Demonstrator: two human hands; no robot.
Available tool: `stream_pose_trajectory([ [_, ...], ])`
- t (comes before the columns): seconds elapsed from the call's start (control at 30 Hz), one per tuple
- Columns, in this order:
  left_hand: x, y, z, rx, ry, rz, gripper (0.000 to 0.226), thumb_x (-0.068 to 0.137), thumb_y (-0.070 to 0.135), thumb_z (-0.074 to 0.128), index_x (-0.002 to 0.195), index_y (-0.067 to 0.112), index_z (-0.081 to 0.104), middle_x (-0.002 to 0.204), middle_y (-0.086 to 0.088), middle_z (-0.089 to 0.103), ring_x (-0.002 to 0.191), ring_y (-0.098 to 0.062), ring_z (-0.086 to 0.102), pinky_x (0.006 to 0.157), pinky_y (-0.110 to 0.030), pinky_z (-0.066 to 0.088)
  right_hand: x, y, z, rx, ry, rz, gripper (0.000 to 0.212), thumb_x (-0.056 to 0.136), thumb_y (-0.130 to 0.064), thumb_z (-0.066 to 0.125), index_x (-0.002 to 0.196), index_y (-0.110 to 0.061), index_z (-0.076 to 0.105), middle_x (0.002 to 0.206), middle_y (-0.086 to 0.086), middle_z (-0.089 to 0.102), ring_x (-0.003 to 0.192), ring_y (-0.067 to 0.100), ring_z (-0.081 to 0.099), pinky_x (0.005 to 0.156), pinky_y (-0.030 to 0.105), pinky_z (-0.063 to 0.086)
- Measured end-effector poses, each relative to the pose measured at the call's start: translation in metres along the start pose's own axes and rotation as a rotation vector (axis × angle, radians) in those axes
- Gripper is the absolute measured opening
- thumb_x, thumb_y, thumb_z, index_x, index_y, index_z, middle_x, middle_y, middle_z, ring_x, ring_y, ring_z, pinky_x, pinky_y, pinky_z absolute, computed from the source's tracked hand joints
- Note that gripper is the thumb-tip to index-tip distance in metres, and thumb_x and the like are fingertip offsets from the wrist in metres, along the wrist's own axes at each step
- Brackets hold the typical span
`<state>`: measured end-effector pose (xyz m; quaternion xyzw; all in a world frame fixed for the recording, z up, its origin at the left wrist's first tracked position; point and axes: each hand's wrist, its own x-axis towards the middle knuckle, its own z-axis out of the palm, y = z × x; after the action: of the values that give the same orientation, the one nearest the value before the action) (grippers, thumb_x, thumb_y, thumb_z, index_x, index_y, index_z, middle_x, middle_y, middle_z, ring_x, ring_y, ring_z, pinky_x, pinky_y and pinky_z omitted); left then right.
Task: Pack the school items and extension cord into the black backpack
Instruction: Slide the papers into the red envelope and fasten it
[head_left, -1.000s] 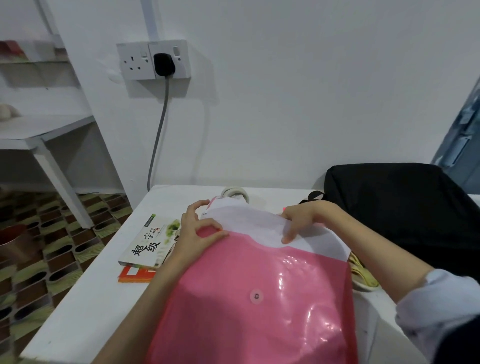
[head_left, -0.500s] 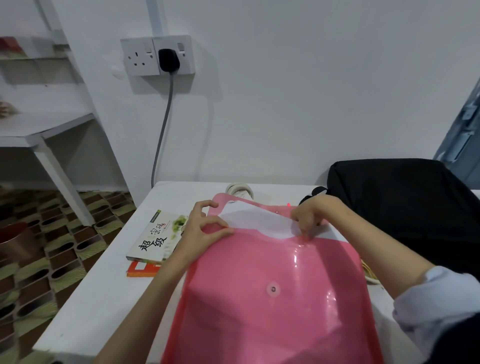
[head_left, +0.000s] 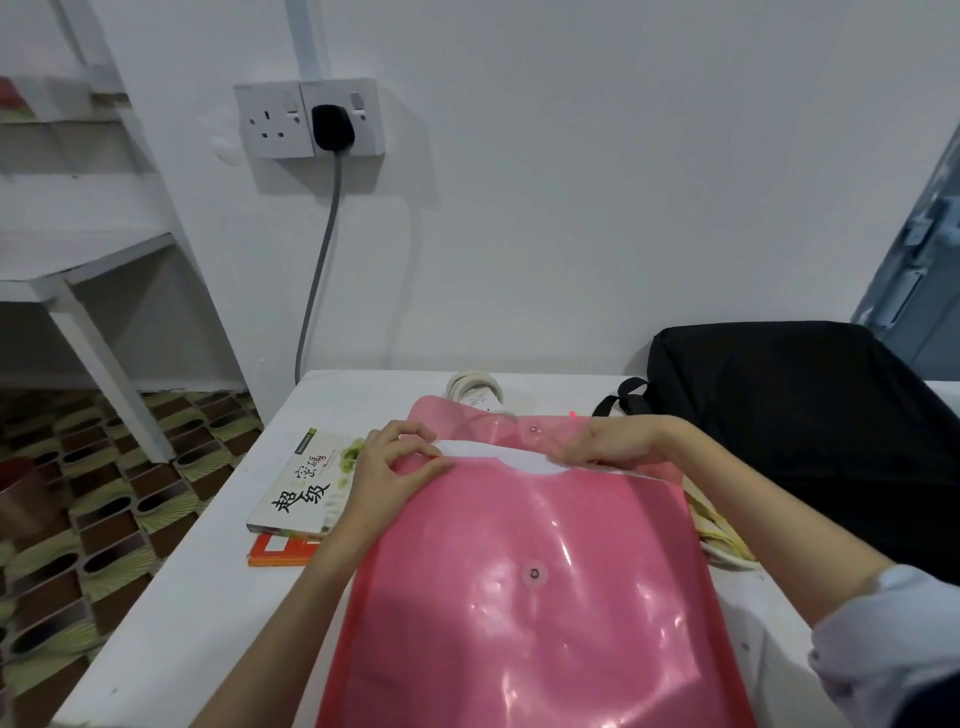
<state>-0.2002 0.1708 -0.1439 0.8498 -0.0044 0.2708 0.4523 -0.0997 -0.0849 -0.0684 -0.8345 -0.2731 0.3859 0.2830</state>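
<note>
A pink plastic snap folder (head_left: 530, 597) lies on the white table (head_left: 197, 597) in front of me, its flap open toward the wall. White paper (head_left: 498, 457) shows at its mouth. My left hand (head_left: 395, 467) pinches the folder's upper left edge by the paper. My right hand (head_left: 618, 441) holds the paper and folder mouth at the upper right. The black backpack (head_left: 810, 415) lies at the right. A white extension cord (head_left: 475, 389) sits behind the folder, partly hidden. A book with Chinese characters (head_left: 306, 488) rests on an orange book (head_left: 275, 551) at the left.
A grey cable (head_left: 322, 260) runs from a black plug in the wall socket (head_left: 311, 119) down behind the table. Yellowish items (head_left: 717, 530) peek out right of the folder. A white shelf (head_left: 88, 260) stands at the left over patterned floor.
The white paper has slid deeper into the pink folder, so less of it shows. Both hands moved with it toward the folder's mouth, and the flap now lies back.
</note>
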Motion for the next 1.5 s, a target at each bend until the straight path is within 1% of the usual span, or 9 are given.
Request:
stream_pose_trajectory([
  [0.1, 0.0, -0.001, 0.001, 0.018, 0.019, -0.025, 0.024, 0.07, 0.024, 0.08, 0.066, 0.044, 0.067, 0.094, 0.013, 0.062, 0.097, -0.008, 0.048, 0.086, -0.011, 0.031, 0.001, 0.008, 0.005, -0.061, 0.039, 0.013, 0.027, 0.081, -0.039, 0.067, 0.058, -0.026, 0.066, 0.062, -0.017, 0.062, 0.054, -0.004, 0.053, 0.06, 0.008, 0.038],
  [0.27, 0.009, -0.005, -0.012, 0.173, -0.261, -0.051, 0.013, 0.064, 0.053, 0.071, 0.069, 0.043, 0.064, 0.113, 0.025, 0.059, 0.108, -0.005, 0.041, 0.096, -0.027, 0.026, 0.005, 0.033, -0.003, -0.256, 0.144, 0.108, 0.023, 0.067, -0.02, 0.083, 0.07, -0.025, 0.061, 0.073, -0.011, 0.062, 0.065, 0.002, 0.054, 0.063, 0.013, 0.041],
  [0.4, 0.022, 0.007, -0.015, 0.114, -0.487, -0.103, 0.02, 0.076, 0.032, 0.075, 0.063, 0.026, 0.061, 0.075, 0.02, 0.064, 0.079, 0.008, 0.054, 0.078, -0.014, 0.036, 0.006, 0.041, -0.003, -0.275, 0.147, 0.094, 0.023, 0.063, -0.03, 0.085, 0.063, -0.021, 0.065, 0.053, -0.017, 0.055, 0.058, 0.005, 0.047, 0.062, 0.023, 0.037],
  [0.53, 0.026, 0.002, -0.015, 0.136, -0.444, -0.116, 0.019, 0.08, 0.03, 0.071, 0.064, 0.034, 0.061, 0.066, 0.013, 0.06, 0.066, 0.001, 0.053, 0.065, -0.016, 0.039, 0.004, 0.049, 0.001, -0.232, 0.287, 0.044, 0.037, 0.063, -0.033, 0.085, 0.085, -0.006, 0.071, 0.069, -0.005, 0.061, 0.067, 0.01, 0.053, 0.067, 0.026, 0.04],
  [0.7, 0.024, -0.003, -0.014, 0.338, -0.339, -0.147, 0.023, 0.081, 0.039, 0.067, 0.069, 0.02, 0.059, 0.059, 0.009, 0.053, 0.06, -0.01, 0.05, 0.057, -0.024, 0.037, -0.003, 0.05, 0.0, -0.121, 0.608, -0.121, 0.019, 0.069, -0.02, 0.082, 0.086, -0.018, 0.072, 0.072, -0.01, 0.062, 0.062, -0.001, 0.054, 0.064, 0.013, 0.042],
  [0.83, 0.023, -0.015, -0.018, 0.655, -0.053, -0.016, 0.017, 0.079, 0.038, 0.07, 0.073, 0.021, 0.067, 0.091, -0.001, 0.065, 0.089, -0.027, 0.056, 0.075, -0.036, 0.04, -0.019, 0.054, 0.0, 0.09, 0.874, -0.189, 0.009, 0.079, -0.016, 0.074, 0.082, -0.024, 0.071, 0.081, -0.013, 0.067, 0.075, 0.002, 0.062, 0.07, 0.019, 0.049],
  [1.0, 0.022, -0.01, 0.012, 0.674, 0.03, 0.098, 0.044, 0.073, 0.018, 0.074, 0.115, 0.013, 0.06, 0.143, -0.017, 0.038, 0.129, -0.041, 0.03, 0.101, -0.056, 0.027, -0.06, 0.09, 0.014, 0.439, 1.051, 0.002, 0.006, 0.083, -0.012, 0.066, 0.081, -0.016, 0.07, 0.075, 0.0, 0.068, 0.064, 0.013, 0.06, 0.059, 0.026, 0.05],
  [1.27, -0.01, 0.07, 0.122, 0.282, -0.145, 0.765, 0.031, 0.085, 0.035, 0.052, 0.103, 0.013, 0.063, 0.117, -0.005, 0.061, 0.116, -0.019, 0.047, 0.096, -0.034, 0.034, -0.116, 0.132, 0.08, 0.906, 1.101, 0.292, 0.007, 0.088, -0.002, 0.058, 0.087, -0.001, 0.065, 0.075, 0.015, 0.062, 0.059, 0.024, 0.059, 0.052, 0.029, 0.052],
  [1.5, -0.02, 0.071, 0.197, 0.627, -0.451, 0.745, 0.08, 0.052, 0.071, 0.064, 0.109, 0.015, 0.063, 0.105, 0.0, 0.066, 0.099, -0.022, 0.064, 0.083, -0.042, 0.05, -0.129, 0.132, 0.117, 1.357, 1.156, 0.271, 0.012, 0.091, 0.0, 0.051, 0.079, -0.002, 0.052, 0.073, 0.014, 0.049, 0.063, 0.029, 0.056, 0.049, 0.033, 0.051],
])
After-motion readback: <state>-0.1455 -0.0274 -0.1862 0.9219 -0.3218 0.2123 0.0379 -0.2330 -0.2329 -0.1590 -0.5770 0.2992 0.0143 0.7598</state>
